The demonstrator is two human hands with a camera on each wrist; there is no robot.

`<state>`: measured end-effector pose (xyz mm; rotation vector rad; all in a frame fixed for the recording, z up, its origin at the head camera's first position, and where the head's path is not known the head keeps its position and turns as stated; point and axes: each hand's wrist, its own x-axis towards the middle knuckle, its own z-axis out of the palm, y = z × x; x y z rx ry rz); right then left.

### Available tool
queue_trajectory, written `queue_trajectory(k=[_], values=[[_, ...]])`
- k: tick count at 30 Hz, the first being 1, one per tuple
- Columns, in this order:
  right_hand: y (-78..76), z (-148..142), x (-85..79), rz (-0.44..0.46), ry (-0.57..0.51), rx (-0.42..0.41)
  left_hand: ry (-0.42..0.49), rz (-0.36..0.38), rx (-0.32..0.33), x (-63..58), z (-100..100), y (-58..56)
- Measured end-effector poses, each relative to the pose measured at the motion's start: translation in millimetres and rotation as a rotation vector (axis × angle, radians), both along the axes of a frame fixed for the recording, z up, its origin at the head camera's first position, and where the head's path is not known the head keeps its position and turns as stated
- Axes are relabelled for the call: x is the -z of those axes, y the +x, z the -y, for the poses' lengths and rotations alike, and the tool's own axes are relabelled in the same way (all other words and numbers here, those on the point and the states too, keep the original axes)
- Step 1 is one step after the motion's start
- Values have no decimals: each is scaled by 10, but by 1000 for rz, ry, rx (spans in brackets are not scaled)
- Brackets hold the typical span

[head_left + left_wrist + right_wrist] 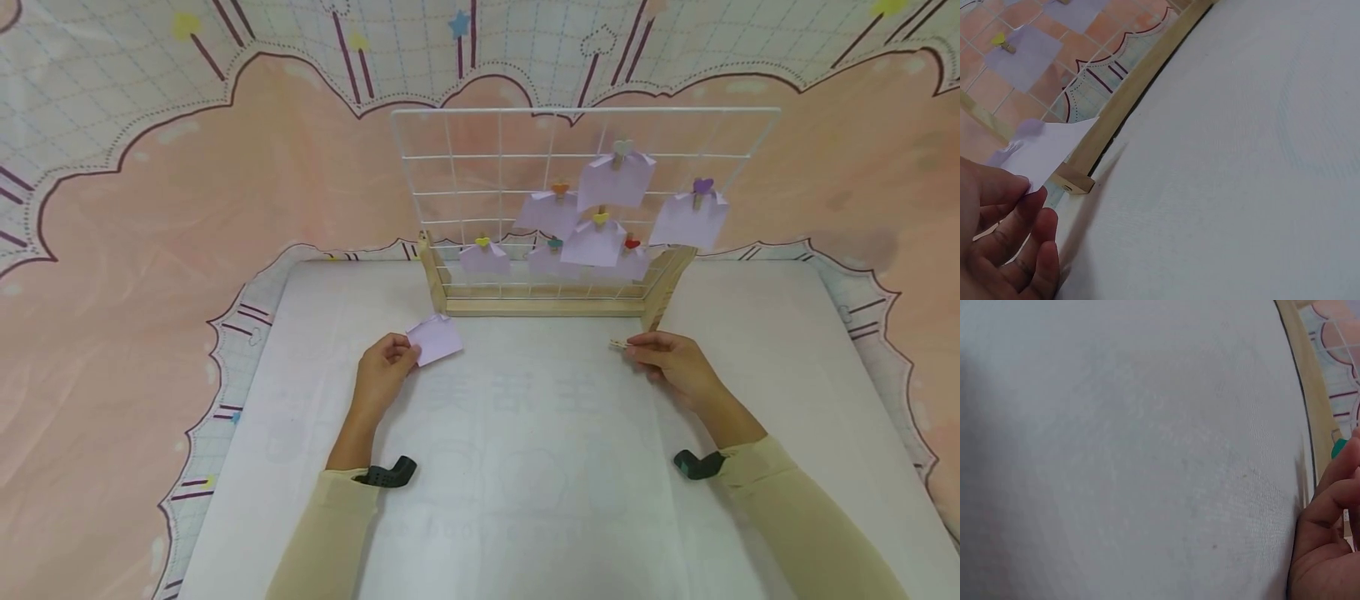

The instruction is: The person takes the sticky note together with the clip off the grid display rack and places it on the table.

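My left hand (385, 367) pinches a light purple paper note (435, 339) by its edge, just in front of the rack's left foot. In the left wrist view, thumb and forefinger hold the note (1044, 150) while the other fingers curl below it. Across the table, near the rack's right foot, my right hand (675, 362) holds a small wooden clothespin (618, 344) at its fingertips. The right wrist view cuts off most of this hand (1325, 540); a green bit (1339, 447) shows by its fingertips. Behind both hands stands a white wire grid rack (500, 175) on a wooden base (543, 307).
Several purple notes (615, 179) hang on the grid from clothespins with coloured hearts, such as a purple one (702, 186) at the right. A white cloth (517, 467) covers the table. Patterned peach fabric (150, 333) lies around and behind it.
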<state>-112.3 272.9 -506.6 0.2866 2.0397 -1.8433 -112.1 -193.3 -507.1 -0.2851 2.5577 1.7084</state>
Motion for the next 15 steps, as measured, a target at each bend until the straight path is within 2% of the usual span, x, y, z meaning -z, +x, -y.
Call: queue_trajectory(k=[5, 15], values=[[-27, -40, 22, 7, -40, 0, 12, -8, 6, 50, 5, 15], [-63, -105, 59, 30, -93, -27, -64, -60, 26, 166, 12, 54]])
